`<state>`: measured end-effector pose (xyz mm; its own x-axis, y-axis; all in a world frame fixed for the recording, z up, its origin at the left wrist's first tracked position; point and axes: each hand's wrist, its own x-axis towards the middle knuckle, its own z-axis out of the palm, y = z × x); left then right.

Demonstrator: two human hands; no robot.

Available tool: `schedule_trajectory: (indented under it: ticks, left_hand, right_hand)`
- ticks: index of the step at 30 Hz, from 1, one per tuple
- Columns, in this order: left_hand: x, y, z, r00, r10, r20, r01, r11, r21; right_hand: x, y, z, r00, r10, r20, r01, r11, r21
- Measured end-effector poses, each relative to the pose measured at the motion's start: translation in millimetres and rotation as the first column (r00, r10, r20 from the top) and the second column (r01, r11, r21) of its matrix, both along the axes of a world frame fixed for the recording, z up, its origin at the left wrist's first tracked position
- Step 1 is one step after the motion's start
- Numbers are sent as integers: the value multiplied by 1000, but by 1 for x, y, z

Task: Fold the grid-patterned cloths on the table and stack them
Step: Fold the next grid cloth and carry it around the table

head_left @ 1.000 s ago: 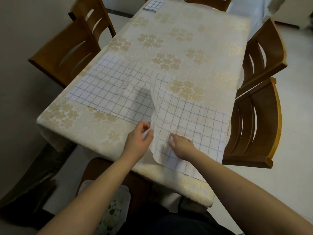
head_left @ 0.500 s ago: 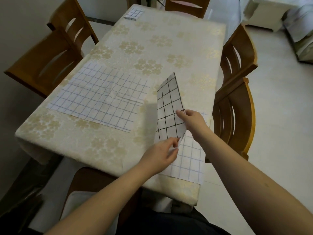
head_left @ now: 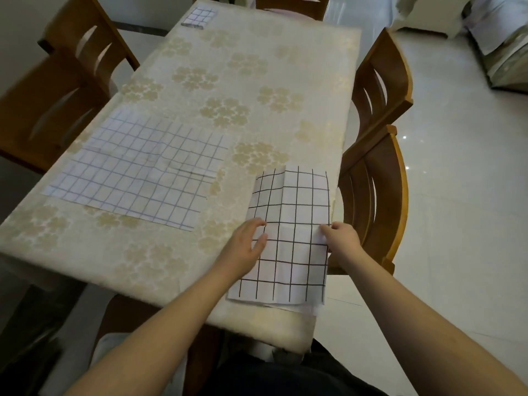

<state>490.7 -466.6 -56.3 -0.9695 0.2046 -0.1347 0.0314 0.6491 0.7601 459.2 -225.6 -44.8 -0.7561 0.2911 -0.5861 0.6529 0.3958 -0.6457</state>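
Observation:
A white cloth with a dark grid (head_left: 291,224) lies folded in half at the table's near right corner. My left hand (head_left: 245,248) rests on its left edge with relaxed fingers. At the cloth's right edge my right hand (head_left: 338,238) pinches the doubled layers. A second grid cloth (head_left: 140,170) lies spread flat on the left side of the table. A small folded grid cloth (head_left: 198,18) sits at the far end.
The table (head_left: 228,81) wears a cream cloth with a gold flower pattern. Wooden chairs stand on the left (head_left: 57,90), on the right (head_left: 377,155) and at the far end. Pale tiled floor lies to the right.
The right cloth's left half, lifted upright half a second ago, now lies folded flat over its right half. My right hand moved to the cloth's right edge, my left to its left edge.

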Motion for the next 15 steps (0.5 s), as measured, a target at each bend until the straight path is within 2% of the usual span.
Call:
schedule_trajectory:
  ticks: [5,7,9,15]
  left_hand:
    - [-28,-3,-36,946,291,145,-272,952,-137]
    - [-37,-2,-44,902,388,191,-353,915,-194]
    - [-46,0,-49,865,448,227,-396,886,-241]
    - [-66,9,-58,763,573,301,-480,812,-331]
  right_hand:
    - [7,13,-34,987,-3,164,-11,996,87]
    - [8,14,-39,980,-64,190,50,996,79]
    - [6,13,-45,976,-103,194,90,993,76]
    - [-2,14,-57,975,-58,215,36,994,105]
